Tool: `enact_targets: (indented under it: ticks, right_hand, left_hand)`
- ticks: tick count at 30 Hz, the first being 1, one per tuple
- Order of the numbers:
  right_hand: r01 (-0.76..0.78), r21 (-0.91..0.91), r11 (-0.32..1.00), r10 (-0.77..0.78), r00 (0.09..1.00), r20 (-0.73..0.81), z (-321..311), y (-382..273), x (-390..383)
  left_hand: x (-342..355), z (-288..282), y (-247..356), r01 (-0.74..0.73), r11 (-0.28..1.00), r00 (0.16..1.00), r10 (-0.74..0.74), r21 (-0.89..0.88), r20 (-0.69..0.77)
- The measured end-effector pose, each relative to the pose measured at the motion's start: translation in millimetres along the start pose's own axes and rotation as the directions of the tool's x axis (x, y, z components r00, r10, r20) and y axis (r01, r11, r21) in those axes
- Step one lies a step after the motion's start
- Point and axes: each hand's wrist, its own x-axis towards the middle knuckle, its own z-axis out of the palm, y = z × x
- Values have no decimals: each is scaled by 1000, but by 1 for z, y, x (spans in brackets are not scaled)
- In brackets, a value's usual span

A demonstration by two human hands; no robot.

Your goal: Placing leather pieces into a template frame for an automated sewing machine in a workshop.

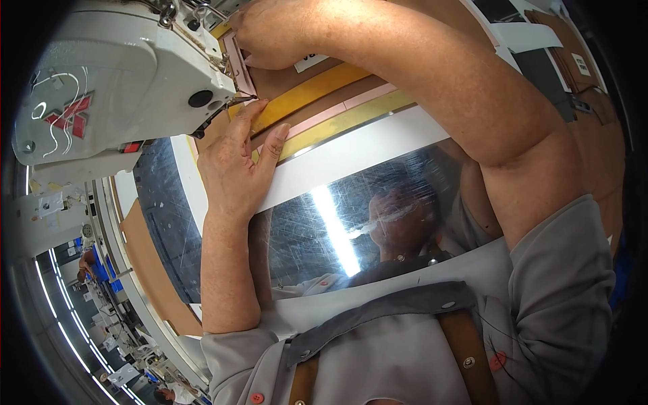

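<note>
My left hand (236, 165) lies flat with thumb and forefinger apart, just in front of the sewing machine's needle area. Its fingertips rest on a yellow strip (310, 92) that runs along a brown panel (280, 81). Nearer to me, a pink strip (331, 111) and a paler yellow strip (351, 120) lie along the same work. Beyond the needle my right hand (273, 34) bends over the panel's far left side, fingers curled beside another pink strip (239, 64). What those fingers grip is hidden. The sewing machine (128, 81) stands at the left, over the work's edge.
A scratched, shiny plate (344, 223) reflects a lamp on the white table surface (358, 152). A dark plate (165, 209) and a brown board (152, 270) lie at left. Brown panels (563, 54) and papers are at far right. Another person (179, 393) sits at lower left.
</note>
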Motion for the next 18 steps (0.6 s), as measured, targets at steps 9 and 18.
enact_targets:
  ticks: [9,18]
  right_hand:
    - [33,46,998,-37,995,91,8,5,-15]
    - [8,5,1000,-8,1000,-2,39,14,-29]
  left_hand:
    - [3,1,2,-39,998,999,40,46,-2]
    - [-2,3,9,-28,984,1000,26,174,17]
